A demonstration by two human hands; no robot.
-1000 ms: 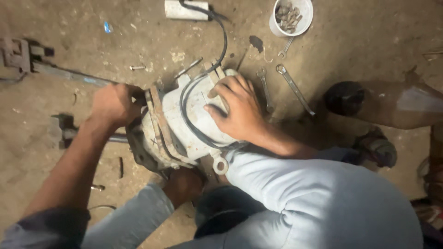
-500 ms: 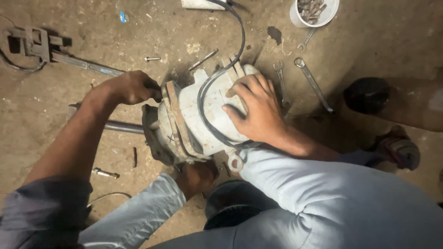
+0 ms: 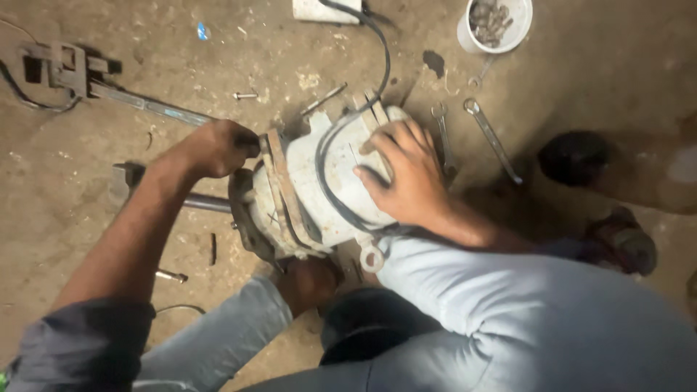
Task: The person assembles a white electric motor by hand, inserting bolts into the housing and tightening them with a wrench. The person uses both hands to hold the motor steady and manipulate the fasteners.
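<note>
Two hands (image 3: 210,149) (image 3: 403,174), motor housing (image 3: 319,196) partly hidden

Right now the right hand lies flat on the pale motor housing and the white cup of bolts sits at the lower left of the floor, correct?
Not quite. In the head view the white cup of bolts sits at the upper right of the floor, not the lower left. The right hand does lie flat on the pale motor housing.

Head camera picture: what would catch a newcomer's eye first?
A bulky pale grey metal motor housing sits mid-floor, looped by a black cable. The right hand lies flat on it while the left hand closes at its left edge. Silver spanners lie to the right.
</note>
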